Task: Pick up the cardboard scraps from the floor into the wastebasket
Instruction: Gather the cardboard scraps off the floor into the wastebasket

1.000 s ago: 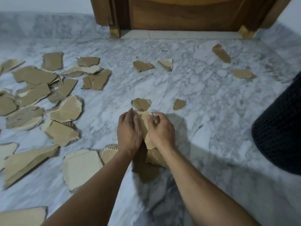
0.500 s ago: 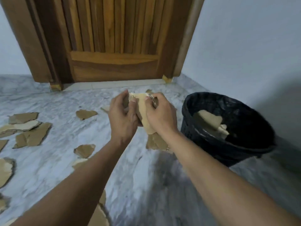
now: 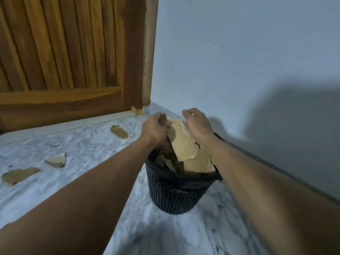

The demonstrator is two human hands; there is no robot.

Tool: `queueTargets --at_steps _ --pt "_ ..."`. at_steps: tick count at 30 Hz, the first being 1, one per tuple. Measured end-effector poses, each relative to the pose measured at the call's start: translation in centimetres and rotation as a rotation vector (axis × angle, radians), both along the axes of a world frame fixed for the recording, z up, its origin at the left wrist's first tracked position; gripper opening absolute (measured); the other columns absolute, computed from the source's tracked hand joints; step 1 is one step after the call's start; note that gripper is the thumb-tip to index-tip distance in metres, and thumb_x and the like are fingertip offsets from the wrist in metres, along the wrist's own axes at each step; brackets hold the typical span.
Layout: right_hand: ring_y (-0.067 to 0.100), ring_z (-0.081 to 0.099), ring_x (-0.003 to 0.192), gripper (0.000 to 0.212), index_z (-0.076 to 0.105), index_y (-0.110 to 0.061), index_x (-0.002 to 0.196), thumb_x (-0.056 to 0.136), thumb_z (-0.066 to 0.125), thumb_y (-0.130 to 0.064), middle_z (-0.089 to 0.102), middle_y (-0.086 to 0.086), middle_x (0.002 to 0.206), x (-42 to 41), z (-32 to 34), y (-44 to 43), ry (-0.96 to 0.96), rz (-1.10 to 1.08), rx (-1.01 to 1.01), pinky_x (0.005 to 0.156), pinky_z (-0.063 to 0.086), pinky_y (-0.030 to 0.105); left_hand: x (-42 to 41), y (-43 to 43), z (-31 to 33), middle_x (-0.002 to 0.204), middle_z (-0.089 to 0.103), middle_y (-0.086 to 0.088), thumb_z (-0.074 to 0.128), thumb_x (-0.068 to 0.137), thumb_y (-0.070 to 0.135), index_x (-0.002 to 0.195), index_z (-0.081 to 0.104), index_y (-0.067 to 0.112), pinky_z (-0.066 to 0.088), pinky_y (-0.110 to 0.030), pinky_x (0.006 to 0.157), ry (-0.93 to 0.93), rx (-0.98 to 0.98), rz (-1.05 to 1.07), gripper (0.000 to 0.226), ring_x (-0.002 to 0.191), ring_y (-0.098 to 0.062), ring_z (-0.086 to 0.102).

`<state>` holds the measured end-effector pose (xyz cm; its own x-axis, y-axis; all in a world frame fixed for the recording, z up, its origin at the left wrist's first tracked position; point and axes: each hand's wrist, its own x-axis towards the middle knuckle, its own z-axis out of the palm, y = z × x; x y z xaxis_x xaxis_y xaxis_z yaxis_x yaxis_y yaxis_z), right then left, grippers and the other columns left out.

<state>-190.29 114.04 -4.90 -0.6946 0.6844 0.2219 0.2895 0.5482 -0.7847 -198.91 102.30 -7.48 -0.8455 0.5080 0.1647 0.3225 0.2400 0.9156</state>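
Observation:
A bundle of tan cardboard scraps [image 3: 184,146] hangs between my two hands, directly over the black mesh wastebasket [image 3: 174,196]. Its lower ends dip inside the rim, among darker scraps that lie in the basket. My left hand [image 3: 154,129] grips the bundle's left side with curled fingers. My right hand [image 3: 197,126] presses against its right edge, fingers bent over the top. Three more scraps lie on the marble floor to the left: one near the door [image 3: 119,131], a pale one [image 3: 57,160] and a brown one [image 3: 18,175].
The wastebasket stands close to a pale wall [image 3: 239,70] on the right. A wooden door [image 3: 64,61] and its frame fill the upper left. Grey-white marble floor [image 3: 92,144] spreads left of and in front of the basket.
Both hands carried the scrap bundle up from the floor and to the right, from beside the wastebasket to directly over it. My view swung right, away from the littered floor.

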Motion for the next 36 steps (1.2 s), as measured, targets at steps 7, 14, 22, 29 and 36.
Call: queueTargets --at_steps 7,14,22,29,36 --pt "0.022 0.051 0.129 0.049 0.046 -0.017 0.149 0.106 0.042 -0.041 0.050 0.001 0.149 1.7 -1.4 -1.4 -0.102 0.060 0.029 0.092 0.033 0.027 1.3 -6.3 -4.0 0.140 0.062 -0.005 0.050 0.103 0.025 0.140 0.057 0.016 0.046 -0.036 0.107 0.221 0.008 0.168 0.039 0.126 -0.025 0.059" --pt "0.027 0.050 0.130 0.048 0.044 -0.023 0.149 0.104 0.045 -0.039 0.044 0.007 0.148 -2.8 -4.5 -10.8 -0.032 0.169 0.229 0.099 0.043 0.036 3.2 -20.9 -13.4 0.142 0.060 -0.008 0.046 0.104 0.038 0.144 0.052 0.023 0.049 -0.041 0.100 0.205 -0.266 0.375 0.043 0.127 -0.031 0.058" --pt "0.025 0.042 0.140 0.053 0.033 -0.025 0.156 0.106 0.042 -0.042 0.024 0.001 0.163 -8.0 -14.0 -23.1 -0.167 0.454 0.249 0.101 0.048 0.044 9.5 -35.0 -25.0 0.160 -0.027 -0.005 0.020 0.069 0.100 0.155 -0.023 0.036 -0.018 -0.062 0.116 0.120 -0.926 0.319 0.115 0.147 -0.037 -0.032" --pt "0.029 -0.005 0.157 0.069 0.004 -0.020 0.163 0.108 0.031 -0.051 -0.014 0.007 0.170 -12.3 -26.3 -28.5 -0.671 0.737 0.190 0.124 0.003 0.057 5.5 -37.3 -28.8 0.158 -0.037 -0.014 0.020 0.054 0.109 0.148 -0.036 0.034 -0.020 -0.067 0.113 0.091 -0.981 0.399 0.132 0.141 -0.042 -0.040" --pt "0.030 0.011 0.153 0.058 0.021 -0.018 0.158 0.107 0.016 -0.044 0.020 0.013 0.164 -19.9 -32.4 -28.1 -0.619 0.578 0.515 0.120 -0.001 0.063 -7.1 -36.4 -29.3 0.166 0.012 -0.015 0.022 0.071 0.099 0.160 -0.003 0.030 0.007 -0.057 0.120 0.212 -0.985 0.293 0.115 0.151 -0.039 0.012"
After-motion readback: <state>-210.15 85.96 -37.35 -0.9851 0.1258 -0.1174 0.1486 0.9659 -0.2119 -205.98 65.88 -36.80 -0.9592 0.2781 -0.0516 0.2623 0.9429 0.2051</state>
